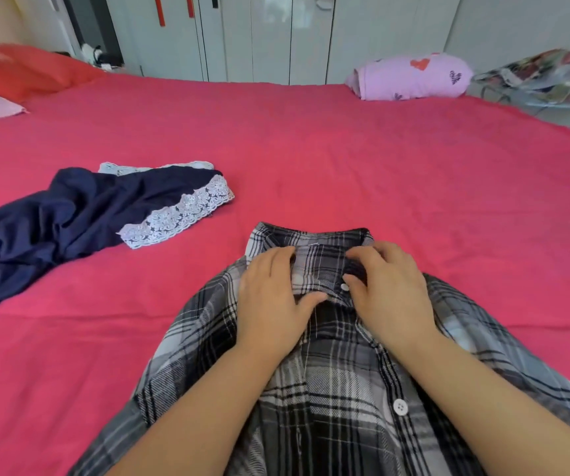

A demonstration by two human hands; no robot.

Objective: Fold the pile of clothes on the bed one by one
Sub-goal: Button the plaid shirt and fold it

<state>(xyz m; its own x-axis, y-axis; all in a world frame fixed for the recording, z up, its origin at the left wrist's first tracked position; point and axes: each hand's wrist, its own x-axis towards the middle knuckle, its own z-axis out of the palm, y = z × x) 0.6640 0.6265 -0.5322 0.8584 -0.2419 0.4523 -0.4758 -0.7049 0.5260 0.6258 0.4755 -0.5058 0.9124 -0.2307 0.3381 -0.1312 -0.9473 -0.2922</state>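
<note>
A grey, black and white plaid flannel shirt [328, 389] lies front-up on the near part of the bed [311, 149], which is covered by a smooth, bright pink-red sheet. The shirt's collar [311, 238] points away from the person and its soft, brushed body spreads wide toward the bottom of the view. A round white plastic button [400, 407] sits on the placket, and a smaller-looking top button [344, 287] shows just below the collar.

Both bare forearms reach forward over the shirt. The left hand [273, 297] lies palm-down on the left side of the collar, fingers nearly straight and together, thumb stretched toward the middle, pressing the cloth flat. The right hand [390, 290] rests on the right side of the collar with its fingers bent, fingertips and thumb set against the collar band beside the top button; whether cloth is pinched between them cannot be told.

To the left, apart from the shirt, a crumpled navy garment edged with white lace [70, 214] lies loosely heaped. At the far right edge of the bed sits a folded lilac cloth printed with hearts [410, 77]. A red pillow [18, 70] lies at the far left.
</note>
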